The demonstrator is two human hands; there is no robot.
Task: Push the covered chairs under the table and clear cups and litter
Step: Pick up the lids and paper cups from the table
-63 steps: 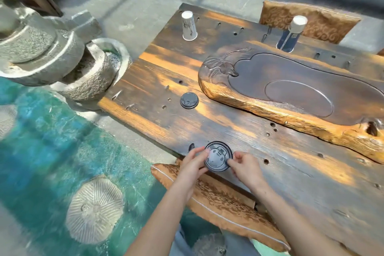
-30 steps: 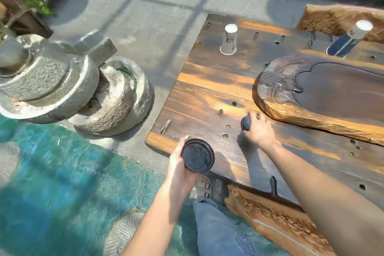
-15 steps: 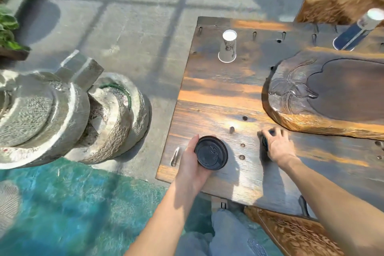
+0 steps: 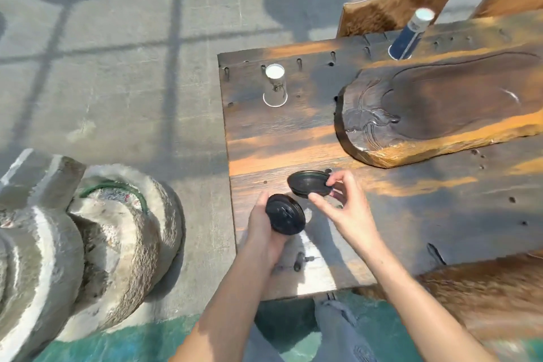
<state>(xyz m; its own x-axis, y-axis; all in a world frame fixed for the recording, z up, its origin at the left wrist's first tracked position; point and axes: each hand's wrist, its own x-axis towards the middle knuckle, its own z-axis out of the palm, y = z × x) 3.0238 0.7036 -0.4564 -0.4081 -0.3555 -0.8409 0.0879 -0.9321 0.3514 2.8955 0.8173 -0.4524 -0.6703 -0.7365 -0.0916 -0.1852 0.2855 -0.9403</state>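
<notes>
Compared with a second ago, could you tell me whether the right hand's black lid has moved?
Yes. Pinched by the right hand, the black lid has come away from the near edge of the carved wooden tray, toward the left hand.

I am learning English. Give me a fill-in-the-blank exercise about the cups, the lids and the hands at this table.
1. The right hand pinches a loose ____ lid.
2. Counting the lidded cup in the left hand, ____ cups are visible.
3. The white cup stands ____ down on the table.
Missing words: black; three; upside.
</notes>
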